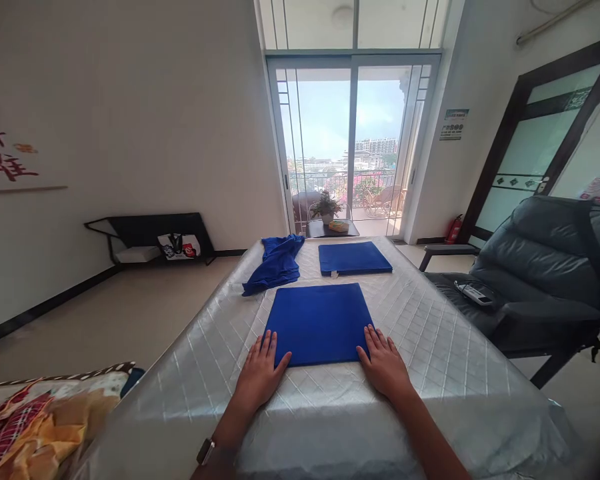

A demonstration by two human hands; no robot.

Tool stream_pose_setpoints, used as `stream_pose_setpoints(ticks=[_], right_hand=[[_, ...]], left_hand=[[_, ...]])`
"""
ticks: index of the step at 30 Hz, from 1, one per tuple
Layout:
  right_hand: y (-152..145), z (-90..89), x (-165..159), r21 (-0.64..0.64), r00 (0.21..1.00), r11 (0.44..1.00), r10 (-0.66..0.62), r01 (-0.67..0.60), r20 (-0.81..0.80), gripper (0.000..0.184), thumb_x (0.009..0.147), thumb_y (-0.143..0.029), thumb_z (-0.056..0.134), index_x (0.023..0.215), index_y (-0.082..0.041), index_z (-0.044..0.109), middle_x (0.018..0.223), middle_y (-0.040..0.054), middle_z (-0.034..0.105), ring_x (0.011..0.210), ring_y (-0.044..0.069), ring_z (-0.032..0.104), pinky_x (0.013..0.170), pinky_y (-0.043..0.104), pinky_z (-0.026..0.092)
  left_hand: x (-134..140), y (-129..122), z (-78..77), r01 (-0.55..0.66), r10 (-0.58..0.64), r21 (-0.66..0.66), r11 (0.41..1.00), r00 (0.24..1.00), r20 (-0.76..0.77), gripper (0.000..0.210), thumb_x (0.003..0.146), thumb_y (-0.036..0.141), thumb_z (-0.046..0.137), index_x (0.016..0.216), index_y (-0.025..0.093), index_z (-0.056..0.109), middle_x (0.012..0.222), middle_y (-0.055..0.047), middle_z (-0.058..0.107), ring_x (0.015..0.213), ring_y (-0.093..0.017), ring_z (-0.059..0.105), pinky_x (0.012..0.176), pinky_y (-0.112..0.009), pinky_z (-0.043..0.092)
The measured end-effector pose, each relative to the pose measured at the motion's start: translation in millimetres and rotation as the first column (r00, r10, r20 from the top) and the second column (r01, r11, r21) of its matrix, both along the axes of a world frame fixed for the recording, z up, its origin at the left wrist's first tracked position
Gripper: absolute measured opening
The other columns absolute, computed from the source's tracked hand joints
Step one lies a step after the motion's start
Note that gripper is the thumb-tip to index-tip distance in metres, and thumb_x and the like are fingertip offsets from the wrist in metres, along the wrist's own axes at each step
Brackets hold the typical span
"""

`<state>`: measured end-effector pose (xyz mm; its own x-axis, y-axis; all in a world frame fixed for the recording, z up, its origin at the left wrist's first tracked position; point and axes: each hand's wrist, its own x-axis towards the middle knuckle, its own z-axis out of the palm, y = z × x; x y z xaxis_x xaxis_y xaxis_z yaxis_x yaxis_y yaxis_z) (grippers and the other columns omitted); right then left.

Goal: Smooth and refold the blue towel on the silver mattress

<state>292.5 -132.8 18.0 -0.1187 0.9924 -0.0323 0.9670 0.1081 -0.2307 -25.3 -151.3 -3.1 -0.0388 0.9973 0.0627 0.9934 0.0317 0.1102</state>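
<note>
A single head-worn camera is looking forward and slightly down along the worktop [430, 347], sitting close above its near edge. It is facing the glass balcony door [353, 147] at the far end of the room. The wide lens is taking in a wall to the left and a black recliner [545, 267] to the right.

Between my left hand [261, 371] and my right hand [383, 363] the folded blue cloth [319, 323] fills the gap, its near corners under my fingertips; I see bare quilted table cover [430, 347] outward of each hand and toward me, free to sweep; ahead of my left hand a crumpled blue cloth [276, 265] blocks the far lane; ahead of my right a second folded cloth [354, 258] lies, with a bare strip before it; the black armchair [540, 273] stands off my right.
</note>
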Motion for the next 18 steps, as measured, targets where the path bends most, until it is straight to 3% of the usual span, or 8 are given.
stream_pose_setpoints(ticks=[11,18], right_hand=[[4.2,-4.1,0.9,-0.002,0.996,1.0,0.013,-0.013,0.083,0.07,0.103,-0.051,0.018,0.159,-0.011,0.015,0.166,0.0046,0.013,0.153,0.021,0.01,0.124,0.041,0.008],[1.6,3.8,0.4,-0.022,0.994,1.0,0.021,-0.019,0.108,0.07,0.103,-0.052,0.019,0.159,-0.011,0.014,0.166,0.0045,0.013,0.153,0.021,0.01,0.124,0.04,0.009]], left_hand=[[0.5,-1.5,-1.1,-0.001,0.0,0.046,0.999,1.0,0.025,0.09,0.096,0.071,0.019,0.156,0.004,0.025,0.163,-0.017,0.019,0.151,-0.03,0.019,0.123,-0.046,0.02],[2.0,-2.8,1.2,-0.007,0.005,0.045,0.999,1.0,0.028,0.089,0.096,0.069,0.023,0.156,0.002,0.024,0.163,-0.017,0.018,0.151,-0.03,0.019,0.123,-0.046,0.02]])
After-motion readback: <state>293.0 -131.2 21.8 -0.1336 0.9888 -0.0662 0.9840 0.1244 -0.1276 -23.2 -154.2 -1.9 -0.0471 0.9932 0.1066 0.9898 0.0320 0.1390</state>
